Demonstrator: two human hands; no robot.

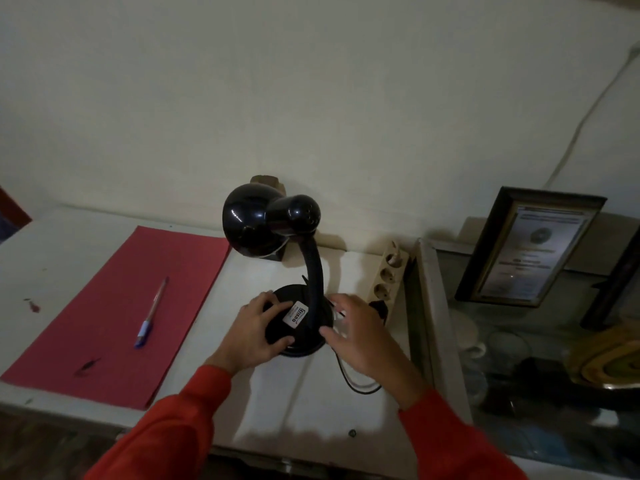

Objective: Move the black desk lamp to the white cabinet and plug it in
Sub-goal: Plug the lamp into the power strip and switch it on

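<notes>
The black desk lamp (277, 258) stands upright on the white cabinet (287, 403), right of a red paper sheet (114, 306) and just left of a power strip (386, 277) at the cabinet's right edge. Left hand (254, 332) wraps the round base (299, 320), apparently to steady it; right hand (362, 336) hovers with fingers spread, gripping nothing, over the cord (349, 379) (plug end dark, hidden behind the hand). Lamp looks placed; whether it is plugged in, I cannot tell.
</notes>
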